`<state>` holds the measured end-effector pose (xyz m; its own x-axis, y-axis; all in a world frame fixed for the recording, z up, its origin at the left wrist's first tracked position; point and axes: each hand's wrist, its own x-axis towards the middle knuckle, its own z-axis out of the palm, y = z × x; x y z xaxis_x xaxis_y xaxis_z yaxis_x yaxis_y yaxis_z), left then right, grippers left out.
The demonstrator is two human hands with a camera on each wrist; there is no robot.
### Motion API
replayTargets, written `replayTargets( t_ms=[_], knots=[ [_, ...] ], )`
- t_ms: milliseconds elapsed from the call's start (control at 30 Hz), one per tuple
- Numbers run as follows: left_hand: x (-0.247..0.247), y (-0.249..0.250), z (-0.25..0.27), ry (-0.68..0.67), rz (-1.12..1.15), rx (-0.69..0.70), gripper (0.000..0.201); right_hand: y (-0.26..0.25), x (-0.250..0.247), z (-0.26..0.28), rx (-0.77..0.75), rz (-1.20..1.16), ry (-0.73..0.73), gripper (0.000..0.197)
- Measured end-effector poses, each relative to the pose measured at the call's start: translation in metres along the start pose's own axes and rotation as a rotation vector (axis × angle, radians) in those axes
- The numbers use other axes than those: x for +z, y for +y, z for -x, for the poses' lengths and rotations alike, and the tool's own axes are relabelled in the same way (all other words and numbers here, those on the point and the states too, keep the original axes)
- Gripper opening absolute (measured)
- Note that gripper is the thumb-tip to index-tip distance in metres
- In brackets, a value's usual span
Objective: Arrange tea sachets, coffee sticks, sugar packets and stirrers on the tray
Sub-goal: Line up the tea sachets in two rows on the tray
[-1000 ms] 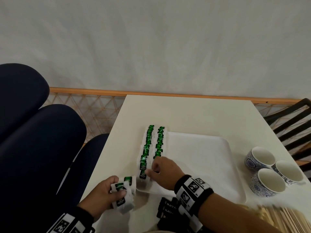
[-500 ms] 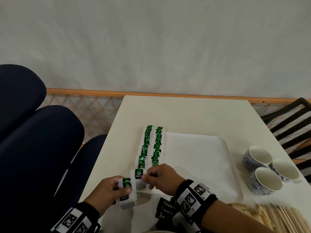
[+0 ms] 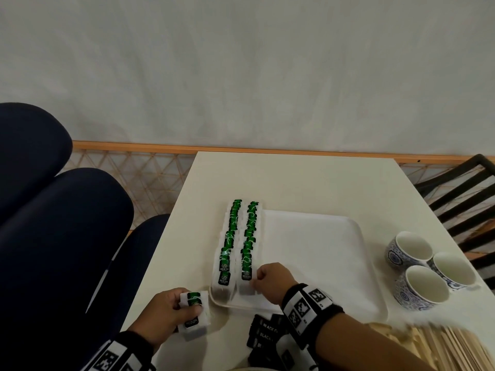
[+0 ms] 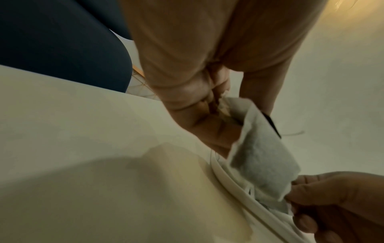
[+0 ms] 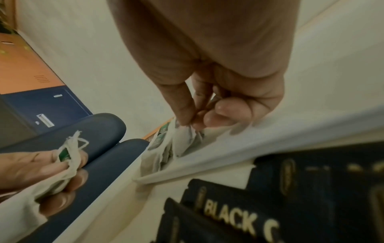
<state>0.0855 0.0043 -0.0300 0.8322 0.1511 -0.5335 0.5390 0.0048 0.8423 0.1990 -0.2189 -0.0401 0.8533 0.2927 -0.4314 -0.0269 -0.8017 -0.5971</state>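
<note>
A white tray [image 3: 316, 253] lies on the table with two rows of green tea sachets [image 3: 235, 236] along its left side. My right hand [image 3: 254, 281] pinches one tea sachet [image 3: 246, 277] at the near end of the right row, just inside the tray's rim [image 5: 218, 156]; the right wrist view shows thumb and fingers closed on this sachet [image 5: 182, 136]. My left hand [image 3: 187, 309] stays left of the tray's near corner and grips a small stack of tea sachets [image 3: 194, 314]. In the left wrist view that stack [image 4: 259, 148] hangs from the curled fingers.
Black coffee sticks [image 3: 263, 336] lie just in front of the tray, under my right wrist. Wooden stirrers [image 3: 442, 349] are heaped at the near right. Three blue-patterned cups [image 3: 426, 271] stand right of the tray. Dark blue chairs [image 3: 67, 223] flank the table's left edge.
My right hand left the left row's near end, met the left hand's stack, and now holds a sachet at the right row's near end. The left hand shifted slightly nearer.
</note>
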Motion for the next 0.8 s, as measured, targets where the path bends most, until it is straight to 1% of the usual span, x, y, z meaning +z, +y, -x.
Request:
replayTargets(
  t_ms=[100, 200, 233, 267, 333, 400, 500, 567, 633, 733, 800],
  knots=[
    [-0.001, -0.001, 0.000, 0.011, -0.015, -0.002, 0.013, -0.004, 0.001, -0.002, 0.017, 0.011, 0.013, 0.035],
    [-0.003, -0.001, 0.001, 0.021, -0.030, 0.000, 0.008, -0.004, 0.004, 0.001, 0.028, -0.032, 0.074, 0.028],
    [-0.004, -0.002, 0.001, 0.024, -0.035, 0.000, 0.007, -0.003, 0.005, 0.003, 0.034, -0.054, 0.076, 0.027],
    [-0.004, -0.003, 0.000, 0.025, -0.037, -0.001, 0.008, -0.003, 0.005, 0.005, 0.035, -0.069, 0.064, 0.030],
    [-0.004, -0.004, 0.000, 0.015, -0.037, -0.003, 0.011, -0.002, 0.006, 0.009, 0.031, -0.076, 0.026, 0.043],
    [-0.003, -0.004, 0.000, 0.009, -0.036, -0.010, 0.022, -0.003, 0.006, 0.011, 0.011, -0.031, 0.018, 0.050],
    [-0.002, -0.002, 0.001, 0.012, -0.047, -0.015, 0.034, -0.007, 0.008, 0.012, -0.007, 0.001, 0.017, 0.051],
    [-0.001, -0.001, 0.001, 0.008, -0.046, -0.006, 0.035, -0.010, 0.008, 0.012, -0.011, 0.009, 0.018, 0.049],
    [0.000, 0.000, 0.001, -0.002, -0.055, 0.007, 0.032, -0.013, 0.007, 0.012, -0.027, 0.037, 0.035, 0.047],
    [0.000, 0.000, 0.002, 0.010, -0.067, 0.021, 0.019, -0.016, 0.004, 0.014, -0.041, 0.038, 0.053, 0.046],
    [0.000, 0.000, 0.001, 0.013, -0.062, 0.024, 0.017, -0.018, 0.004, 0.015, -0.071, 0.049, 0.101, 0.046]
  ],
)
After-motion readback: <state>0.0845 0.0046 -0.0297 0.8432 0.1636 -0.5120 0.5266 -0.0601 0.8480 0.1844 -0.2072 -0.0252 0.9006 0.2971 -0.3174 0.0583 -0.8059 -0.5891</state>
